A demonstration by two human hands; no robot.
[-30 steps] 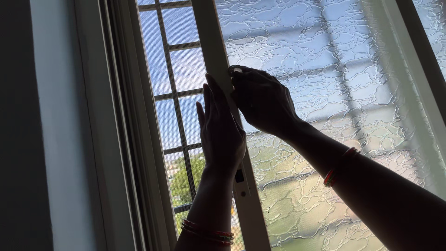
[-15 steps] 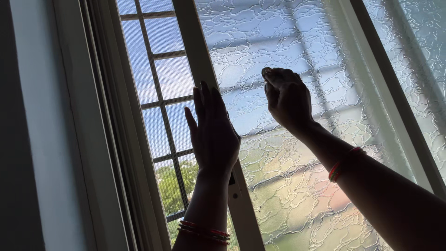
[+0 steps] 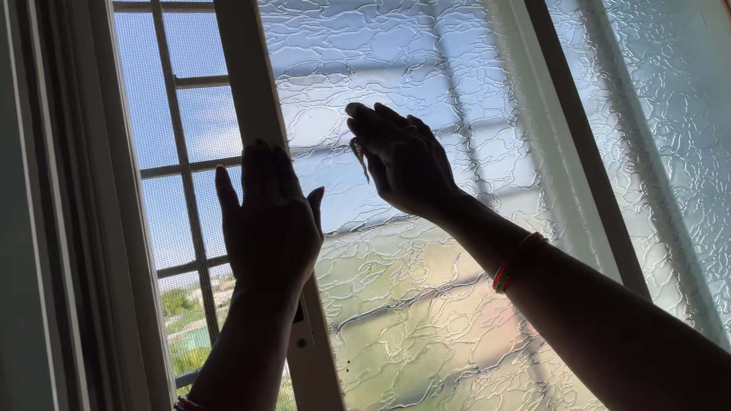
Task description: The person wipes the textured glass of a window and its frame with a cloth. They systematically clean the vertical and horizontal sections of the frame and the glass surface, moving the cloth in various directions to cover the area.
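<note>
My left hand (image 3: 270,221) is flat, fingers up and together, pressed on the upright frame (image 3: 247,91) of a sliding window sash. My right hand (image 3: 400,156) rests against the textured frosted glass pane (image 3: 396,304) to the right of that frame, fingers bent, with a small thin dark thing (image 3: 359,154) hanging at its palm; I cannot tell what it is. Both hands are dark silhouettes against the bright sky. A red and green bangle (image 3: 512,262) sits on my right wrist, and red bangles (image 3: 186,403) on my left.
Left of the sash is an open gap with a metal grille (image 3: 179,164), sky and green trees beyond. The outer window frame and wall (image 3: 68,228) stand at far left. A second frosted pane (image 3: 670,114) and its dark frame (image 3: 582,144) lie to the right.
My right hand has slid from the sash frame rightward onto the frosted glass. The left hand stays flat on the frame. The view has shifted left and closer.
</note>
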